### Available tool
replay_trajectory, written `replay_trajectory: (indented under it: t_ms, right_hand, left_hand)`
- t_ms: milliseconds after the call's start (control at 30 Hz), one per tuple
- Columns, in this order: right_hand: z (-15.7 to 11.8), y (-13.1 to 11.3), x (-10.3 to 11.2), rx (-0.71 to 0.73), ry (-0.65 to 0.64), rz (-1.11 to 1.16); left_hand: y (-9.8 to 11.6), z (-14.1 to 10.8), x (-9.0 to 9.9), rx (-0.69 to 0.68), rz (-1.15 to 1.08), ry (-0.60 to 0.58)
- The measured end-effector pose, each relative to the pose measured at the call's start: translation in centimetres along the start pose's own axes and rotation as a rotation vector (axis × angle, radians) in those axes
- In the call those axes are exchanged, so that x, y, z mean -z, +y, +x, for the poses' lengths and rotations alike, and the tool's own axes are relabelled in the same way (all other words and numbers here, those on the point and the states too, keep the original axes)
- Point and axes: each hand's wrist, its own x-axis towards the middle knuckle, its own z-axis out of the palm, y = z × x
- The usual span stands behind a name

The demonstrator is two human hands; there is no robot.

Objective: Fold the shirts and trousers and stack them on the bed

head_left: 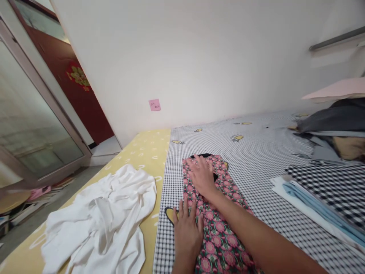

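The floral cloth [219, 227], pink blooms on a dark ground, lies lengthwise on the black-and-white checked sheet [256, 190] and serves here as the landmark. The right hand [201, 177] rests palm down on its far end, fingers spread, just short of a black edge [203, 155] there; the left hand [188, 232] lies flat over its left edge, fingers apart, and neither hand is clamped on anything. The right forearm slants across the floral cloth's right side and hides part of it. To the left of the floral cloth, well apart, a crumpled white cloth [97, 217] spreads over a yellow sheet [152, 146]. To its right, also apart, is a stack with a checked cloth [325, 186] on top and a folded blue cloth [319, 201] and white layers showing beneath. Farther off on that side stands a heap with dark grey cloth [336, 120], tan cloth [350, 147] and a pink piece [339, 89] uppermost. Beyond the floral cloth's far end rises a white wall [213, 57] bearing a pink note [154, 105]; far to its left are a glass-paned door [37, 125] and a reddish-brown door [65, 68].
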Motion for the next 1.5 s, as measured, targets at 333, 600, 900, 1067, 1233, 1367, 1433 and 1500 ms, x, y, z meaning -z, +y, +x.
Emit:
replay_trajectory:
  t_ms: [333,600,900,1067,1233,1367,1433,1500]
  right_hand:
    - [-1.0,2.0,-4.1,-0.113,-0.695,0.102]
    - [-14.4,4.5,7.7,0.048,-0.489,0.189]
    - [-37.7,11.1,15.3,-1.425,-0.02,1.173]
    - [-44.5,12.2,14.2,-1.802,-0.111,1.189]
    - [-42.4,11.1,14.5,-1.718,-0.103,1.229]
    - [-38.9,9.6,15.2,-1.521,-0.155,1.288]
    - [-37.5,8.6,15.4,-1.399,-0.203,1.268]
    - [-36.4,7.7,15.4,-1.265,-0.23,1.245]
  left_hand:
    - [0.2,0.3,0.5,0.01,0.021,-0.053]
    - [0.8,0.7,2.0,-0.012,-0.008,-0.083]
    - [1.1,-6.0,4.6,-0.013,-0.111,-0.115]
    - [2.6,-16.0,5.5,0.133,-0.24,0.001]
    - [3.8,-21.0,6.1,0.429,-0.526,0.068]
    - [3.4,-19.5,6.6,0.616,-0.343,0.033]
    - [2.8,-18.3,6.8,0.652,-0.238,-0.03]
    - [2.3,-17.5,6.9,0.652,-0.205,-0.098]
